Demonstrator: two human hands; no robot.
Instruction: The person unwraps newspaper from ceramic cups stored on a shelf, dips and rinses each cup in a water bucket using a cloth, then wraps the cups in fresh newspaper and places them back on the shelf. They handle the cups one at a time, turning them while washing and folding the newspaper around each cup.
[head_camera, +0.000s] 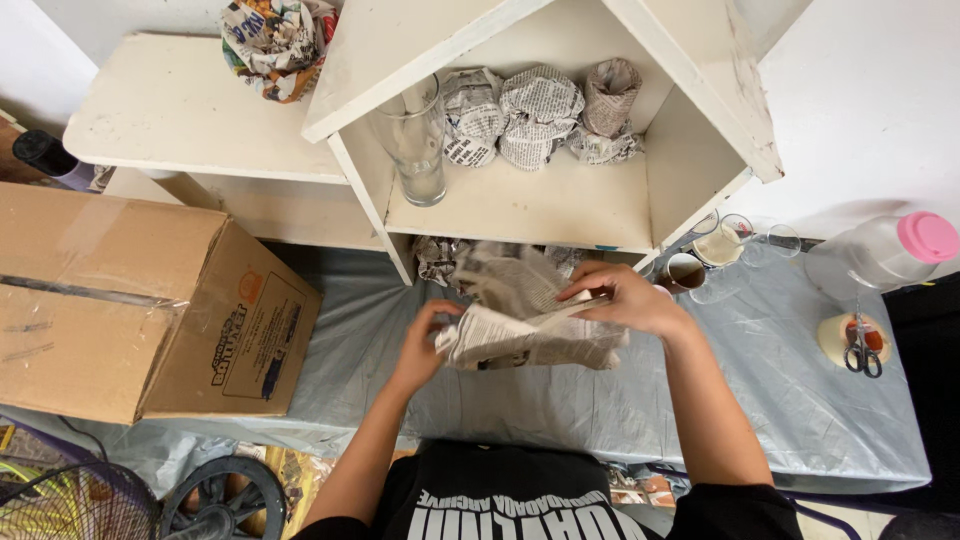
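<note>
Item, centre: a newspaper bundle (525, 325) is being held just above the counter (780, 400), which is lying under a grey plastic sheet. The left hand (428, 345) is closing around the bundle's left end, fingers curling under it; the right hand (625, 298) is pressing down on top, fingers pinching a fold of paper, seemingly to keep the wrap tight. What the paper is enclosing cannot be told.

Item, behind: a white shelf unit (560, 210) is carrying three wrapped newspaper parcels (540, 115) grouped at the back of its compartment and a tall clear glass (415, 140) standing upright at its left edge, unwrapped. More crumpled newspaper (275, 40) is sitting on the white ledge at upper left.

Item, left: a brown cardboard box (130, 300) is lying taped shut, a printed dark label on its end face.

Item, right: small clear glasses (735, 235) are standing beside the shelf unit; a clear jar with a pink lid (890, 250) is lying near scissors (862, 350) resting on a tape roll (835, 335).
</note>
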